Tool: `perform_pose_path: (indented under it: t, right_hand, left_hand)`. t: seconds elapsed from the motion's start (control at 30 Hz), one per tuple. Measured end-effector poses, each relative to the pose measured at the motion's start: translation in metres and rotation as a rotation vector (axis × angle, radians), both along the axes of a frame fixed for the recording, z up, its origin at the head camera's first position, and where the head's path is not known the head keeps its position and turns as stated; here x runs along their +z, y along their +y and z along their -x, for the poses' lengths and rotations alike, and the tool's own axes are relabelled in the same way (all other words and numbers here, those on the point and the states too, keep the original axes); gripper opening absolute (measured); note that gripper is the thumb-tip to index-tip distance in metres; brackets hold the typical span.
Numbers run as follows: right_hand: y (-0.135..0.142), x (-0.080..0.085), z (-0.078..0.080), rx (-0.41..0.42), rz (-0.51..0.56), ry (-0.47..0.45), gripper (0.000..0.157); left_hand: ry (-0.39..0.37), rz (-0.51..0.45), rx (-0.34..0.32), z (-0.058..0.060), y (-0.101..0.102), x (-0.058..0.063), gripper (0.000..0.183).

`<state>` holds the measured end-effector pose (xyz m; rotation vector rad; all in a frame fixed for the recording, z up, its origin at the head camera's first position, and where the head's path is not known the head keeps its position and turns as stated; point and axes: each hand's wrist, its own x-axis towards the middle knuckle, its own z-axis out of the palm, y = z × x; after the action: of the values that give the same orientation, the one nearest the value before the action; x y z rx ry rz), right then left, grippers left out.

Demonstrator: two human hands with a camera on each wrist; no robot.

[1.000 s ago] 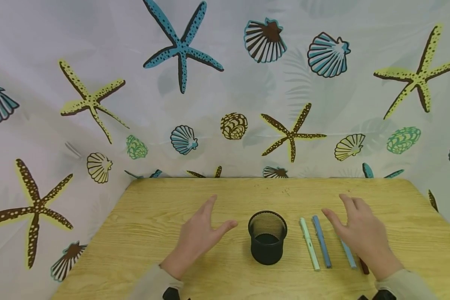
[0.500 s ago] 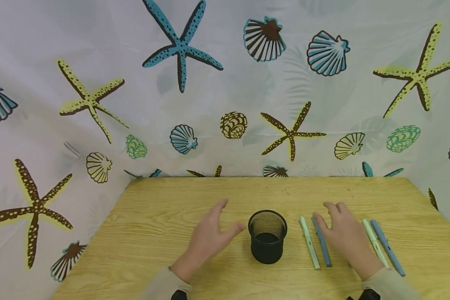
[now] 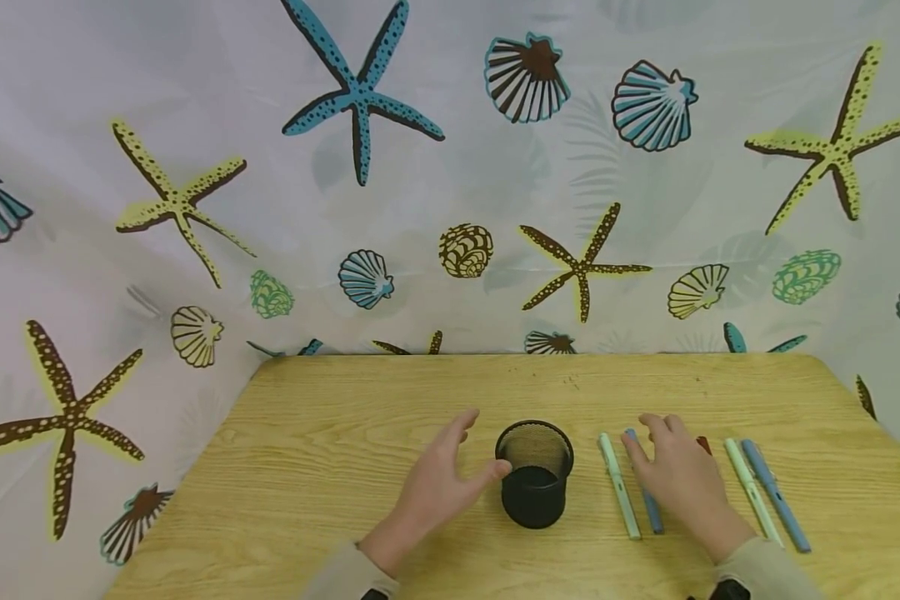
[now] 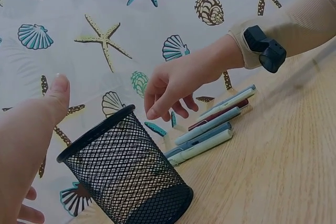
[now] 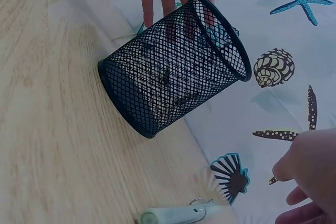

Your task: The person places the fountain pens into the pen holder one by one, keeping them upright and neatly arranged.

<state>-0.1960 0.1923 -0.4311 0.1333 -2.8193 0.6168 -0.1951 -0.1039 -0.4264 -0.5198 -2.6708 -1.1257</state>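
Black, the cup (image 3: 535,504) is standing left of pens (image 3: 621,490), its base likely steadying it, between the wide left hand (image 3: 441,473) and loosely curled right hand (image 3: 681,473), both empty.

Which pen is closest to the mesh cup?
The pale green pen directly right of the mesh cup in the head view; the rest, including the second pale green pen, lie farther right.
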Motion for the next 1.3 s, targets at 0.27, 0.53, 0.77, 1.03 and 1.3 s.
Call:
perform_pose_path:
  t: [0.27,0.53,0.77,1.03,1.3]
  right_hand:
    - [-0.01,-0.009,0.002,0.037,0.031,-0.104,0.041]
    - [-0.018,-0.017,0.008,-0.002,-0.006,-0.133,0.04]
    - [-0.026,-0.023,0.015,-0.005,-0.038,-0.166,0.041]
    - [-0.033,-0.025,0.018,-0.028,-0.073,-0.2,0.032]
    - [-0.04,-0.026,0.019,-0.061,-0.069,-0.214,0.021]
  left_hand:
    - [-0.016,-0.042,-0.061,-0.003,0.008,-0.005,0.079]
    - [-0.083,-0.132,-0.097,-0.003,0.017,-0.01,0.081]
    - [-0.125,-0.208,-0.114,0.0,0.024,-0.017,0.076]
    - [-0.143,-0.235,-0.127,0.001,0.029,-0.024,0.075]
    - [-0.14,-0.232,-0.139,0.001,0.032,-0.024,0.076]
